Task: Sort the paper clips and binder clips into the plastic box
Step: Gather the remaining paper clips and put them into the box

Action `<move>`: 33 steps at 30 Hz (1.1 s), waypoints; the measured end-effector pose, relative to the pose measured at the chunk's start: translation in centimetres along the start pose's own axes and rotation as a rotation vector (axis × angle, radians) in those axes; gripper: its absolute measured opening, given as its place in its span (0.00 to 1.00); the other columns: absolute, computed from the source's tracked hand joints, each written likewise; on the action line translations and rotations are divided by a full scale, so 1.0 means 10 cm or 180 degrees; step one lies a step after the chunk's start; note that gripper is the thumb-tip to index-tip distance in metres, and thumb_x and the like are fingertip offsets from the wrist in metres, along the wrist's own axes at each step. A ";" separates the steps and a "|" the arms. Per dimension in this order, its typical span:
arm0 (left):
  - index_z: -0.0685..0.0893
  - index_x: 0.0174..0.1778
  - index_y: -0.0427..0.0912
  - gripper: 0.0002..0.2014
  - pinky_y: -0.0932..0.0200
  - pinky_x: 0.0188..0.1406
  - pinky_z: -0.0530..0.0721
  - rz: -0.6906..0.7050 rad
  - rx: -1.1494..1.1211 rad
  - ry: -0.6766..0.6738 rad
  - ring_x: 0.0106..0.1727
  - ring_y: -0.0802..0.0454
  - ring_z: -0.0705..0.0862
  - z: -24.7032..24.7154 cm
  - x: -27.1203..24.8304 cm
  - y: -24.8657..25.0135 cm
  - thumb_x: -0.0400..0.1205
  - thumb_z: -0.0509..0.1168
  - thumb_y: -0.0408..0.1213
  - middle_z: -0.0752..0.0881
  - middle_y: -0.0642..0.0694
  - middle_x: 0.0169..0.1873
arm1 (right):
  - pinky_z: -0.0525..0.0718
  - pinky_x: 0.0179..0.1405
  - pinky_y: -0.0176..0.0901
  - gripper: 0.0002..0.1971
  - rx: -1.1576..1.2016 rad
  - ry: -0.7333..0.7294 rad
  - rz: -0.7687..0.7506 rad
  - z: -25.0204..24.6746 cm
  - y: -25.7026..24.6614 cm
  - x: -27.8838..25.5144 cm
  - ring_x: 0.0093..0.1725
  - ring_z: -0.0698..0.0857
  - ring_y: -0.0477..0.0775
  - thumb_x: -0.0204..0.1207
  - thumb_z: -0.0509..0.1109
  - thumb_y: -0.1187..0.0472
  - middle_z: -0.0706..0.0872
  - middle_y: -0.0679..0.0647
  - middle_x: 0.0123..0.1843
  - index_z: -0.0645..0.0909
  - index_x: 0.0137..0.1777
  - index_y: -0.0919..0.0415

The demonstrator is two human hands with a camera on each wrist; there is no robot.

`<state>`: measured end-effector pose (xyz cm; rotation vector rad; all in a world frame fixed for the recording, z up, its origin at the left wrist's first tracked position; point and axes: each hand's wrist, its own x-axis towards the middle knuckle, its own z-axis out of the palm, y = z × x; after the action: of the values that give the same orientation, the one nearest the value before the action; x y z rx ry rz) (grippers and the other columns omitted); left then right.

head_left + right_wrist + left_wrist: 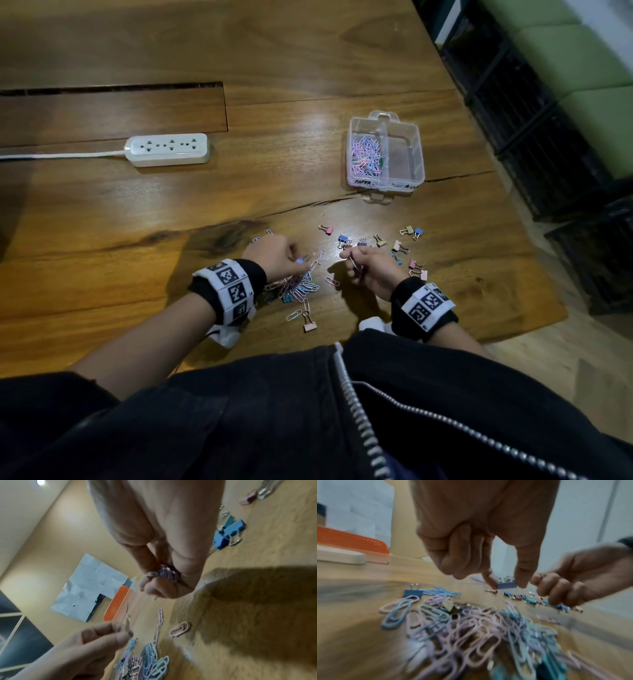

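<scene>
The clear plastic box [411, 137] stands at the back right; its left compartment holds paper clips [365, 154], and one green clip lies in the right one. A pile of pastel paper clips [299, 286] [471, 628] lies under my left hand [301, 262], whose finger and thumb pinch a small blue binder clip [506, 585] just above the table. My right hand [352, 263] is curled round a bunch of paper clips [167, 573]. Several binder clips [397, 246] lie scattered beyond and right of it.
A white power strip [168, 149] with its cord lies at the back left. A crack [308, 205] runs across the wooden table between the box and the hands. Dark crates [548, 137] stand past the table's right edge. A pink binder clip [309, 325] lies near my body.
</scene>
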<state>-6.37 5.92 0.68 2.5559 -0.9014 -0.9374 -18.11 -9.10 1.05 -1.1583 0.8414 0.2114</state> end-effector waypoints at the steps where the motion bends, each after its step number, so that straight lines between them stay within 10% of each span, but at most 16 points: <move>1: 0.81 0.48 0.44 0.13 0.58 0.41 0.79 0.0002 -0.0321 0.0065 0.42 0.52 0.79 -0.03 0.03 0.03 0.75 0.69 0.49 0.84 0.47 0.43 | 0.68 0.28 0.35 0.16 0.0103 -0.0079 0.0109 0.00 -0.01 -0.01 0.29 0.71 0.48 0.84 0.50 0.61 0.72 0.53 0.30 0.74 0.37 0.61; 5: 0.74 0.60 0.45 0.25 0.56 0.48 0.79 0.0010 -0.0001 0.0140 0.46 0.51 0.80 -0.07 0.07 0.06 0.74 0.68 0.56 0.84 0.48 0.51 | 0.68 0.29 0.34 0.16 -0.0537 -0.0024 0.0106 0.04 0.01 -0.03 0.28 0.70 0.47 0.80 0.59 0.56 0.72 0.50 0.29 0.71 0.31 0.58; 10: 0.69 0.63 0.43 0.41 0.54 0.47 0.83 0.0086 0.1121 -0.0216 0.52 0.48 0.83 0.16 -0.04 0.01 0.63 0.67 0.70 0.83 0.47 0.53 | 0.73 0.41 0.32 0.06 -0.3058 0.0269 -0.0714 0.15 0.19 0.00 0.42 0.79 0.47 0.73 0.70 0.59 0.79 0.50 0.42 0.75 0.40 0.57; 16: 0.69 0.62 0.38 0.22 0.52 0.47 0.81 0.0345 0.1206 -0.0041 0.53 0.43 0.83 0.37 -0.10 0.05 0.82 0.55 0.54 0.82 0.40 0.55 | 0.72 0.55 0.38 0.12 -0.3697 0.0276 -0.0852 0.19 0.27 0.04 0.51 0.72 0.47 0.73 0.69 0.57 0.73 0.50 0.51 0.75 0.54 0.61; 22: 0.74 0.58 0.39 0.14 0.54 0.49 0.78 0.0603 0.0879 -0.0124 0.49 0.45 0.79 0.34 -0.09 0.01 0.86 0.50 0.44 0.80 0.42 0.51 | 0.69 0.53 0.35 0.05 -0.3916 0.0070 -0.0913 0.19 0.29 0.05 0.48 0.71 0.46 0.78 0.63 0.60 0.71 0.50 0.49 0.75 0.46 0.63; 30: 0.68 0.29 0.40 0.06 0.74 0.10 0.63 -0.0040 -0.3796 -0.0863 0.14 0.60 0.67 0.05 -0.06 -0.19 0.73 0.52 0.31 0.72 0.47 0.21 | 0.73 0.28 0.30 0.09 -0.0887 -0.0338 -0.0306 0.09 0.12 0.06 0.31 0.73 0.46 0.79 0.58 0.68 0.77 0.51 0.34 0.72 0.38 0.58; 33: 0.72 0.31 0.38 0.09 0.74 0.10 0.62 -0.0190 -0.4167 -0.0834 0.14 0.60 0.68 0.02 -0.10 -0.19 0.76 0.51 0.30 0.76 0.49 0.20 | 0.76 0.25 0.30 0.10 0.0324 -0.0472 -0.0089 0.09 0.05 0.08 0.32 0.75 0.47 0.81 0.53 0.71 0.76 0.54 0.36 0.75 0.46 0.62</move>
<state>-6.18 8.00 0.15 1.3454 -0.0930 -1.2866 -17.41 -8.32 0.25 -1.0453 0.6972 0.2260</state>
